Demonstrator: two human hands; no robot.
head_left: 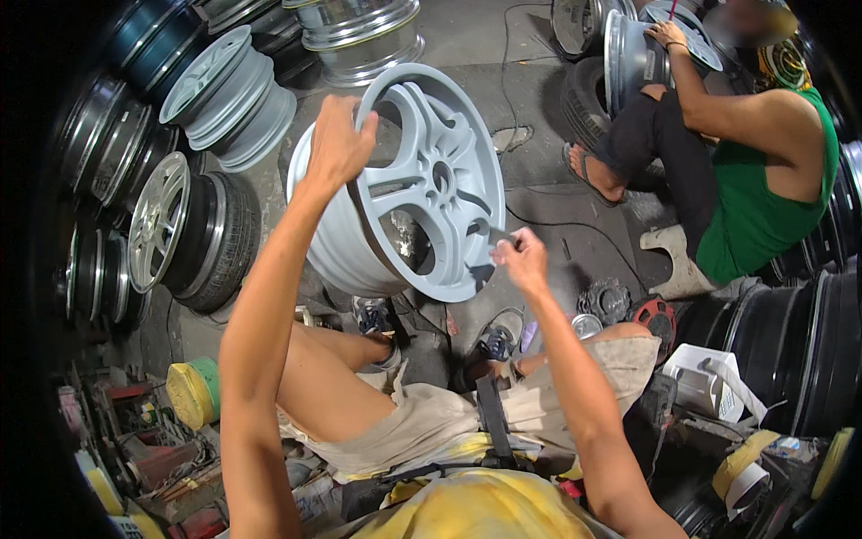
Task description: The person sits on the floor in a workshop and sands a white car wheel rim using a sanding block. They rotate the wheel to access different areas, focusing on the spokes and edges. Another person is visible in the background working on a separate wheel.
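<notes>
A grey alloy wheel rim (422, 180) with a five-spoke face stands tilted in front of me, above the floor between my feet. My left hand (341, 144) is closed over its upper left edge, fingers hooked round the lip. At the lower right of the face, my right hand (523, 259) pinches a small flat grey piece (499, 235) against or just beside the rim's edge. Whether that piece is sandpaper or a scraper I cannot make out. The rim's barrel shows on its left side, and dark shadow lies on the lower spoke.
Several rims (229, 99) and a rim with a tyre (215, 234) stand at the left. On the right, a person (763, 180) in green sits handling another grey rim (624, 63). A cable (575, 225) crosses the floor. Tape rolls (193, 393) and a white container (705, 382) lie near me.
</notes>
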